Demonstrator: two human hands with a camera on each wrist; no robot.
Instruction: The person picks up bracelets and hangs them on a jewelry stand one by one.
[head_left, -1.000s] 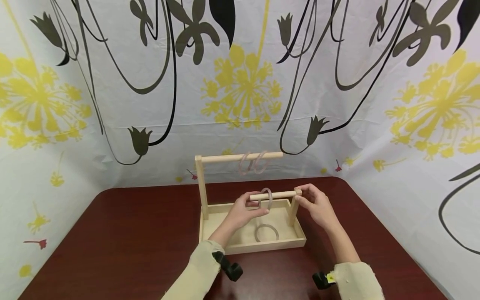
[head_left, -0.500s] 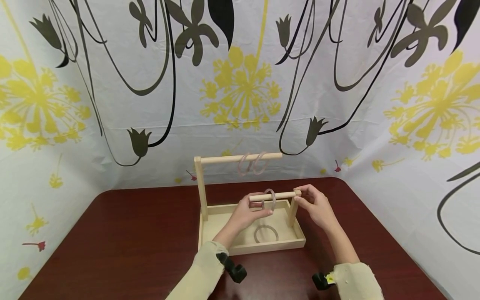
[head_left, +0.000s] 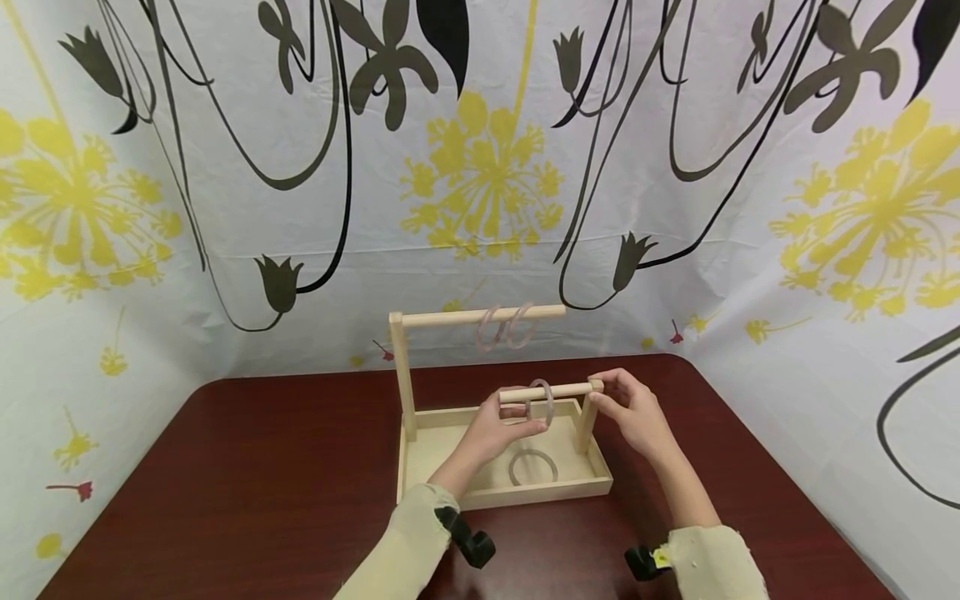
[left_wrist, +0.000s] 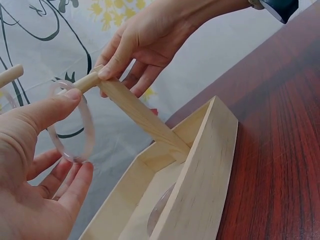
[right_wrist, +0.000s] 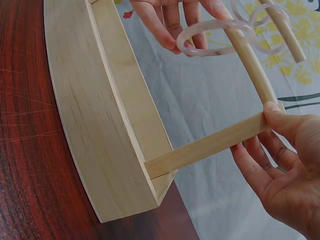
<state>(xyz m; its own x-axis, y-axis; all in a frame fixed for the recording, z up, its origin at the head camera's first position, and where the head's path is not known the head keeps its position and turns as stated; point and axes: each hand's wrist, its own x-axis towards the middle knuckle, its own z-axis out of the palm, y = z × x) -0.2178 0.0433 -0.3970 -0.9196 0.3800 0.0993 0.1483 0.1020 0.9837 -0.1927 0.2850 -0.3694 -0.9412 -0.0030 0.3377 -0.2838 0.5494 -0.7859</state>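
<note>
A pale translucent bangle (head_left: 551,408) hangs around the lower front bar (head_left: 570,389) of a wooden stand. My left hand (head_left: 483,433) holds this bangle, its thumb and fingertips at the ring in the left wrist view. The bar's free end points toward the left palm. At the other end, my right hand (head_left: 637,417) grips the top of the short post (right_wrist: 210,142), where bar and post meet. Another bangle (head_left: 533,452) lies in the stand's tray (head_left: 540,497), partly hidden behind the tray wall in the left wrist view.
Behind, a taller post (head_left: 403,375) carries a higher bar (head_left: 442,317) with two pinkish bangles hanging on it. The stand rests on a dark red-brown table (head_left: 285,467). A patterned white curtain (head_left: 480,275) rises at the table's far edge.
My left hand has shifted slightly to the right, and the bangle has slid a little along the front bar toward the post. The right hand stays in place.
</note>
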